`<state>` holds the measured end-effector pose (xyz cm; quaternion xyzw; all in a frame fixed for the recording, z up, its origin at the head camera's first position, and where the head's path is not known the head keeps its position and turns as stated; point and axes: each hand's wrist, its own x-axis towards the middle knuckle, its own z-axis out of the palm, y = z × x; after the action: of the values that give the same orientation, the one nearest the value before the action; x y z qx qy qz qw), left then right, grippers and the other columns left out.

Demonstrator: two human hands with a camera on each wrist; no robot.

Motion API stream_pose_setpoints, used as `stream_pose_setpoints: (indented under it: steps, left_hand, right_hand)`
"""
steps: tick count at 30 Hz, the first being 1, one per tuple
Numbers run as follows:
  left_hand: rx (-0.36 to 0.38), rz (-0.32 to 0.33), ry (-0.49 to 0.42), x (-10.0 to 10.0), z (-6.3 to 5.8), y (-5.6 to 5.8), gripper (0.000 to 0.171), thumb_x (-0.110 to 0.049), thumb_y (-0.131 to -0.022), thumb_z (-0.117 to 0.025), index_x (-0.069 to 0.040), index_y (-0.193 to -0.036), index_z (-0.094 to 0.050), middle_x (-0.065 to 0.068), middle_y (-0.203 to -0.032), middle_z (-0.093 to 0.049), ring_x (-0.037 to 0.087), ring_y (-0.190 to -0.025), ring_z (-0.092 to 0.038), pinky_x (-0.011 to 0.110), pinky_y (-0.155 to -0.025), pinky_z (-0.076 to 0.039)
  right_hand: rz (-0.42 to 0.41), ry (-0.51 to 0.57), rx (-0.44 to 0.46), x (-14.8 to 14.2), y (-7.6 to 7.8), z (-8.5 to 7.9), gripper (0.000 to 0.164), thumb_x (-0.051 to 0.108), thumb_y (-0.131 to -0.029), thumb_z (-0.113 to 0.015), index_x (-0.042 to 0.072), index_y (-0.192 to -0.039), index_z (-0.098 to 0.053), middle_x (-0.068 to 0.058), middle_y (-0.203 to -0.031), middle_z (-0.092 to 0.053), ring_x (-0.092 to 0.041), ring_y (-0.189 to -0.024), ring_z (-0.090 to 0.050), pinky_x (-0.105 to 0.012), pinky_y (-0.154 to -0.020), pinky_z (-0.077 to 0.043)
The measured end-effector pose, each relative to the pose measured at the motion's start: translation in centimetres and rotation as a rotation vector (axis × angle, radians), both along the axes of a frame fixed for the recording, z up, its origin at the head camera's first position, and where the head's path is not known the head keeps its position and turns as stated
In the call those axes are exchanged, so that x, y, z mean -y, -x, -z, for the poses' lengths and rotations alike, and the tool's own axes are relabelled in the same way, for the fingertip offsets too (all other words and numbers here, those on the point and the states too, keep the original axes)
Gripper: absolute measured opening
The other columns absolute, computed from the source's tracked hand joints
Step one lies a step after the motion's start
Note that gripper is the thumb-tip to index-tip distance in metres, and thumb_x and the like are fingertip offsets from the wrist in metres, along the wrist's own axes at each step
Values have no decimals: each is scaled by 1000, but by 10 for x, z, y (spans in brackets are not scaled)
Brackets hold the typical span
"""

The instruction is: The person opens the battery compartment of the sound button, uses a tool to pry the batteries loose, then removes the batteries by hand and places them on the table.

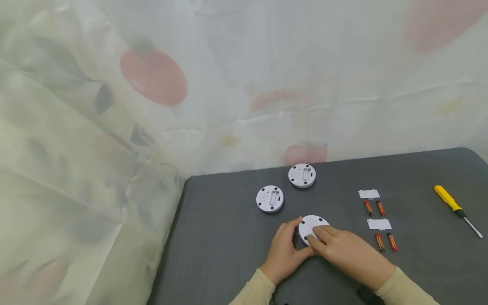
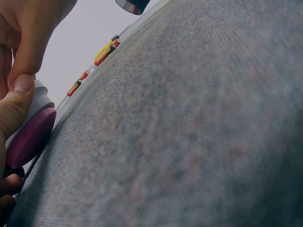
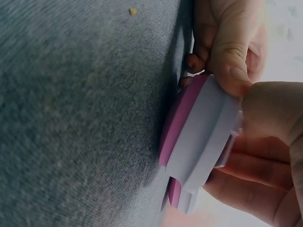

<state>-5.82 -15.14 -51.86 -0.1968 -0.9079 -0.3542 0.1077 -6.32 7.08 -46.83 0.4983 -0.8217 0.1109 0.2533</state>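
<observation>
A round white device [image 1: 310, 224] with a dotted speaker grille and dark feet lies face down on the table. Its underside shows purple in both wrist views. My left hand [image 1: 284, 252] grips the device by its rim, thumb at the near side and fingers round the far left. Over its right part reaches my right hand [image 1: 339, 250], hiding the battery compartment. In the right wrist view, a thin battery cover [image 3: 226, 152] stands tilted up from the device between the right thumb and fingers.
Two similar devices [image 1: 270, 198] [image 1: 302, 175] lie behind with open, bare battery compartments. To the right are two loose white covers [image 1: 368, 194] [image 1: 379, 224] and several red-and-black batteries [image 1: 380, 242]. A yellow-handled screwdriver [image 1: 450, 200] lies at the far right.
</observation>
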Motion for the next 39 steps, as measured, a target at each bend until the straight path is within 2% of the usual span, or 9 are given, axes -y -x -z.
stream_pose_setpoints:
  steps: [2, 5, 7, 10, 12, 17, 22, 31, 39]
  left_hand:
    - [5, 0, -7, 0, -1, 0, 88, -48, -81, -97, -7, -151, -61, 3, -125, -69, 10, -110, -63, 28, -96, -55]
    - [17, 4, -23, 0, -1, -1, 89, -48, -80, -98, -7, -150, -61, 0, -121, -69, 7, -106, -62, 25, -94, -54]
    - [21, 4, -27, 1, -1, -2, 89, -48, -80, -98, -8, -150, -61, -1, -119, -68, 6, -105, -61, 25, -93, -54]
    - [29, 3, -32, 1, -1, -2, 90, -48, -79, -98, -8, -150, -61, -2, -118, -67, 6, -105, -61, 24, -93, -54]
    - [36, 0, -34, 1, -1, -3, 91, -49, -78, -99, -9, -151, -61, -3, -117, -67, 6, -104, -60, 24, -92, -53]
    - [34, 10, -39, 1, 0, -3, 95, -49, -76, -100, -9, -152, -60, -4, -116, -66, 5, -103, -59, 23, -91, -53]
    - [20, 13, -52, 2, 1, -2, 95, -48, -74, -101, -10, -151, -60, -4, -117, -66, 5, -103, -60, 23, -91, -53]
    - [93, 10, -73, 6, 1, -2, 94, -50, -76, -98, -15, -154, -58, -6, -118, -64, 4, -104, -58, 24, -91, -53]
    - [98, 10, -91, 6, 0, -2, 94, -50, -75, -99, -18, -153, -58, -8, -116, -64, 4, -103, -58, 24, -91, -52]
  right_hand:
    - [2, 19, 4, 0, 0, -2, 19, 9, -101, -64, 9, -118, -72, -9, -109, -68, -23, -92, -70, -36, -69, -61]
    - [0, 51, 20, 0, 0, -5, 32, 21, -119, -40, 14, -118, -72, -2, -104, -67, -17, -86, -68, -34, -66, -60]
    - [-16, 72, 28, -1, 0, -5, 37, 24, -119, -35, 16, -115, -71, 0, -103, -66, -14, -83, -66, -32, -65, -58]
    - [-46, 78, 34, -4, 2, -4, 16, 25, -107, -56, 17, -109, -70, 2, -104, -65, -12, -82, -64, -31, -65, -57]
    - [-57, 73, 27, -6, 3, -4, 18, 25, -105, -58, 15, -108, -72, 0, -108, -68, -13, -86, -67, -31, -68, -59]
    - [-38, 57, -3, -9, 3, -4, 51, 23, -121, -31, 8, -114, -79, -7, -114, -76, -19, -96, -75, -35, -74, -63]
    - [-10, 74, 1, -15, 4, -5, 64, 14, -117, -16, 0, -120, -78, -12, -118, -77, -23, -97, -77, -37, -74, -64]
    - [45, 56, 34, -25, 10, -9, 43, 10, -111, -35, -4, -122, -75, -19, -133, -71, -31, -108, -75, -46, -82, -64]
    - [137, 149, 55, -48, 27, -12, 67, 32, -120, -18, 0, -117, -77, -18, -134, -71, -36, -107, -74, -53, -76, -63]
